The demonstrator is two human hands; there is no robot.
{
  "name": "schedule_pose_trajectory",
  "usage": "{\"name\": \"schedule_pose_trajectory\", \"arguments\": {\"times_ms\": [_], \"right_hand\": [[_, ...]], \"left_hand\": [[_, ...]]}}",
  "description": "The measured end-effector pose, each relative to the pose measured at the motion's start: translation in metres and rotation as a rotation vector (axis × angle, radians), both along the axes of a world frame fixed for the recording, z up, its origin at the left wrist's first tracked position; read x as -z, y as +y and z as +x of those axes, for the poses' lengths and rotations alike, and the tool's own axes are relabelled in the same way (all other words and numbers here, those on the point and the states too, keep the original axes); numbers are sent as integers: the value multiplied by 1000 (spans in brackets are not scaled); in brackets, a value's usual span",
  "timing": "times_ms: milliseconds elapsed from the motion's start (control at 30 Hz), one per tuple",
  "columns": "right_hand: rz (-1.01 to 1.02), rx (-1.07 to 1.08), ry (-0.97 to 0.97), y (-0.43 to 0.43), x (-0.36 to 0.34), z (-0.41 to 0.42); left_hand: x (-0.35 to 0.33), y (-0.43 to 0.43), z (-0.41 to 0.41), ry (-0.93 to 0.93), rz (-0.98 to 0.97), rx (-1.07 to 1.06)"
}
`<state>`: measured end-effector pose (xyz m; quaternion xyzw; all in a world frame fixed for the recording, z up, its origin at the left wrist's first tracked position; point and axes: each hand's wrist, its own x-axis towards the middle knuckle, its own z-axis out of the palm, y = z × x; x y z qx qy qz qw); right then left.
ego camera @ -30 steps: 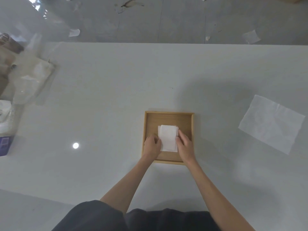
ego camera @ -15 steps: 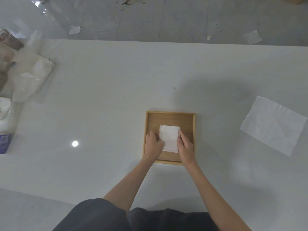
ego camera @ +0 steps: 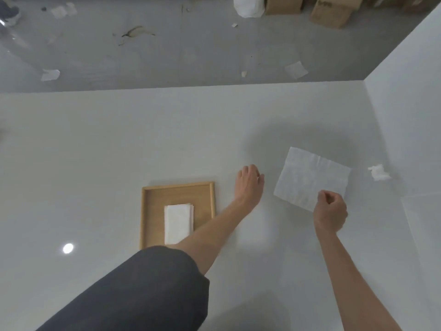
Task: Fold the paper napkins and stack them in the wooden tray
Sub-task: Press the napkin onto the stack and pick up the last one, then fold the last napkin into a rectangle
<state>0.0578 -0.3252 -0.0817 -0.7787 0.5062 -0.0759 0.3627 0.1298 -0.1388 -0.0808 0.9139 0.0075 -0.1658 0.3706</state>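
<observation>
The wooden tray [ego camera: 148, 211] lies on the white table, left of centre. A stack of folded white napkins [ego camera: 177, 223] rests inside it, and my left forearm crosses its near right corner. An unfolded paper napkin [ego camera: 307, 180] lies flat to the right of the tray. My left hand [ego camera: 249, 185] hovers between tray and napkin, a little short of the napkin's left edge, fingers loosely curled and holding nothing. My right hand [ego camera: 330, 211] sits at the napkin's near corner, fingers pinched together over that edge.
A small crumpled paper scrap [ego camera: 379, 173] lies right of the flat napkin. A white wall panel [ego camera: 405, 115] bounds the table on the right. Beyond the table's far edge [ego camera: 191, 88] is grey floor with paper scraps and cardboard boxes [ego camera: 331, 10].
Both hands have left the folded stack in the tray and moved right to the unfolded napkin. The view has swung to the right, so the tray now sits further left.
</observation>
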Motion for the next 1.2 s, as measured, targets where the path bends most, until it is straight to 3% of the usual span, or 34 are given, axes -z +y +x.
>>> {"name": "schedule_pose_trajectory", "arguments": {"times_ms": [200, 467, 567, 700, 800, 967, 1100, 1200], "right_hand": [[-13, 15, 43, -77, 21, 9], [16, 45, 125, -95, 57, 9], [45, 46, 140, -97, 63, 12], [25, 16, 173, -96, 61, 17], [4, -31, 25, -92, 51, 15], [357, -146, -213, -70, 3, -8], [411, -381, -137, -32, -26, -46], [380, -539, -96, -5, -40, -63]], "left_hand": [[30, -90, 21, 130, -11, -36], [57, -123, 21, 138, 334, -59], [63, -129, 23, 168, 376, -79], [64, -129, 25, 235, 298, -89], [51, -125, 23, 266, 191, -116], [-4, -84, 19, 228, -183, -77], [-72, -21, 11, 180, -289, 36], [-139, 35, -2, 146, -255, 220]]}}
